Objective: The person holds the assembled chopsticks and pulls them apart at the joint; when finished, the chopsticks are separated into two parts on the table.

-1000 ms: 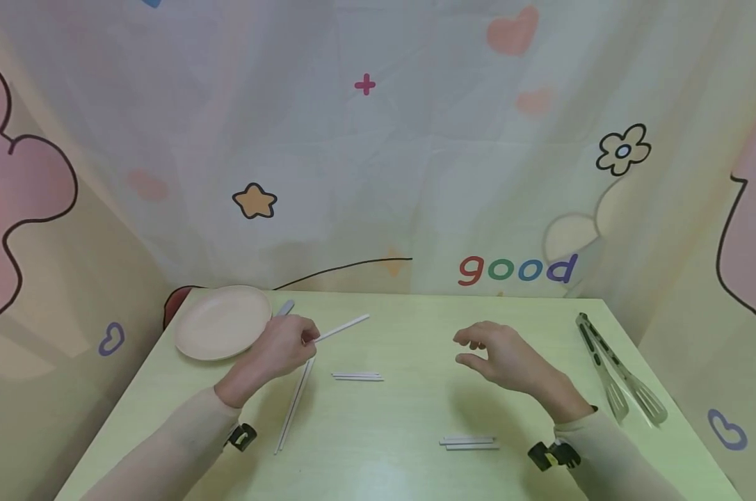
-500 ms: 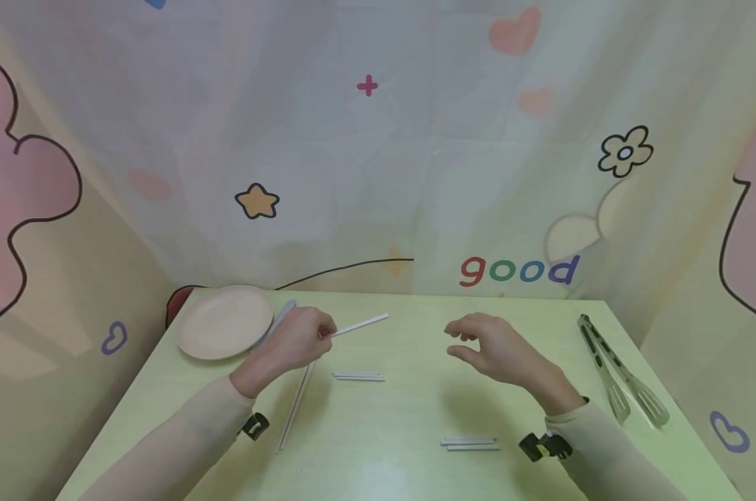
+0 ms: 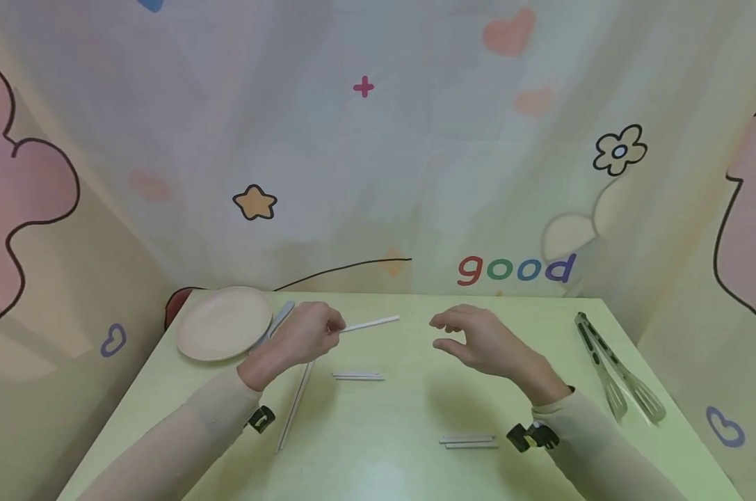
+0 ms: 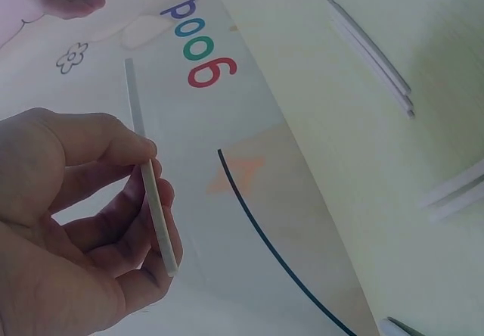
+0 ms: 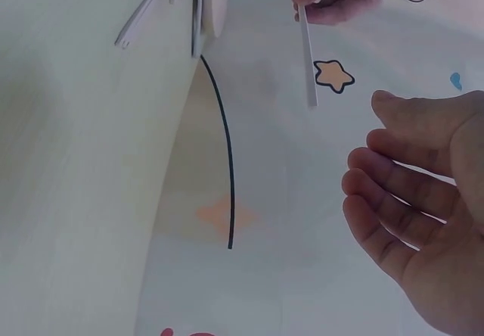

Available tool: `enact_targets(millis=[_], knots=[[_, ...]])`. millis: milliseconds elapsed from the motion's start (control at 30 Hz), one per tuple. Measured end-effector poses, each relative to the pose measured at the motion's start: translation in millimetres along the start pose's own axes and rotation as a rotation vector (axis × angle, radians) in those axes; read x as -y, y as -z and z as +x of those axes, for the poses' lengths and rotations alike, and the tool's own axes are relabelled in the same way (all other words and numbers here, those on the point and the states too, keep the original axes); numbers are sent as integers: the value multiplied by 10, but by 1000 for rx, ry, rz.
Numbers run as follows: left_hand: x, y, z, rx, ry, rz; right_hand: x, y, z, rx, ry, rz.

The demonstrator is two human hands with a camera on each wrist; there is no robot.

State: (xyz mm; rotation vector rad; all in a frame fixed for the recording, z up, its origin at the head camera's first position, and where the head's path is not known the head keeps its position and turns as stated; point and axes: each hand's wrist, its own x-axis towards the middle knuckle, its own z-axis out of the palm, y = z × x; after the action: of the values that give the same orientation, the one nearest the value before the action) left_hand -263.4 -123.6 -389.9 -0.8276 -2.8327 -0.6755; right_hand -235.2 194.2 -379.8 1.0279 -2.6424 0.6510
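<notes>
My left hand (image 3: pixel 309 332) pinches a thin white stick (image 3: pixel 373 323) between thumb and fingers, above the table. In the left wrist view the stick (image 4: pixel 133 94) runs across the curled fingertips, with its lower end past the fingers. To the right, my right hand (image 3: pixel 487 341) hovers with fingers loosely bent and the thumb apart, holding nothing. A gap separates it from the stick's free end. Below lie long white sticks (image 3: pixel 296 407), a small group of short white sticks (image 3: pixel 358 376), and another short group (image 3: pixel 468 442) nearer the front.
A pale round plate (image 3: pixel 224 323) stands at the back left, and a grey flat-ended utensil (image 3: pixel 284 313), partly hidden by my left hand, lies beside it. Metal tongs with slotted ends (image 3: pixel 622 376) lie along the right side. A printed curtain (image 3: pixel 365 153) hangs behind the table.
My left hand has moved right and slightly up with the stick, which now lies closer to level. My right hand has drifted left and up, narrowing the gap. The table items stay put.
</notes>
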Motion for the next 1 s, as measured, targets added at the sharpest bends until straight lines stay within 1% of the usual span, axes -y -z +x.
enact_targets(millis=[100,267,467,767,1000], knots=[[-56,-12,36,-5,-49,5,19,-12,24,-9,15,3],[-152,-38,83,-15,-97,34,48,-29,64,-30,45,-17],[-210,-69,127,-39,-156,44,72,-56,133,-59,101,-53],[-262,-118,168,-42,-187,27,100,-122,240,-53,98,-73],[-323,-149,182,-38,-191,25,121,-210,307,-48,114,-92]])
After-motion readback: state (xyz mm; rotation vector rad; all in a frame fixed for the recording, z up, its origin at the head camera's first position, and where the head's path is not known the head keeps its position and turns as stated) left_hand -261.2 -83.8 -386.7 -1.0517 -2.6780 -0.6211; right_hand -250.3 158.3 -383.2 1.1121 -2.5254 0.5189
